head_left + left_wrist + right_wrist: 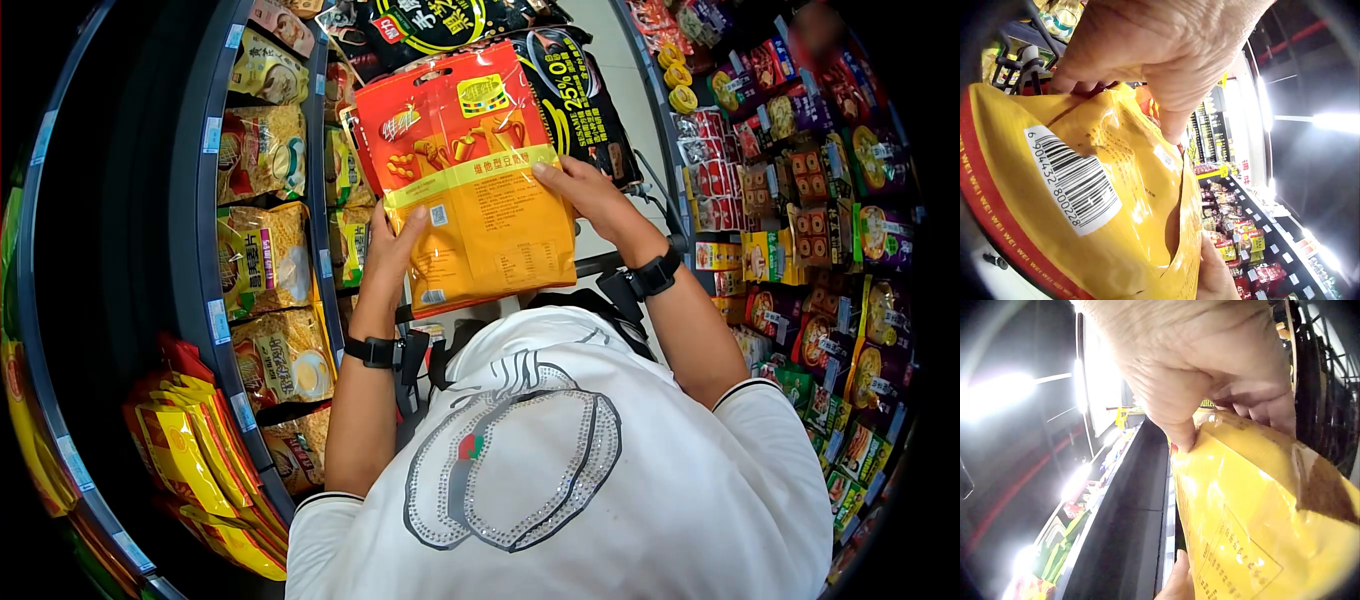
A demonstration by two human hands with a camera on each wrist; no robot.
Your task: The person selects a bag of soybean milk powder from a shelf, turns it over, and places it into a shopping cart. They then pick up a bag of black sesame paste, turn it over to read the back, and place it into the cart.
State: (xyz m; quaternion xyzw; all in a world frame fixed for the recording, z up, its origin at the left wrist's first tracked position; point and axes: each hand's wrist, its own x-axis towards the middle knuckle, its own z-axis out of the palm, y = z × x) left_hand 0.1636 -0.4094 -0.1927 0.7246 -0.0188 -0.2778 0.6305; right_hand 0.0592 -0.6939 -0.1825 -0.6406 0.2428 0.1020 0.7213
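Note:
A large red and yellow bag of soy milk powder (490,235) is held up in front of the chest, its printed back facing the head camera. My left hand (390,255) grips its left edge, thumb on the printed face and fingers behind. On the right edge, my right hand (597,205) holds it the same way. In the left wrist view a white barcode label (1074,181) shows near the bag's red-trimmed bottom. The right wrist view has the creased yellow side of the bag (1235,506) under the right hand (1210,369).
Large black sesame bags (585,105) lie just beyond the held bag, above a dark cart handle (600,263). Shelves of packaged food (265,255) line the left side. More shelves with red and purple packs (805,220) stand on the right. Yellow bags (190,440) stick out lower left.

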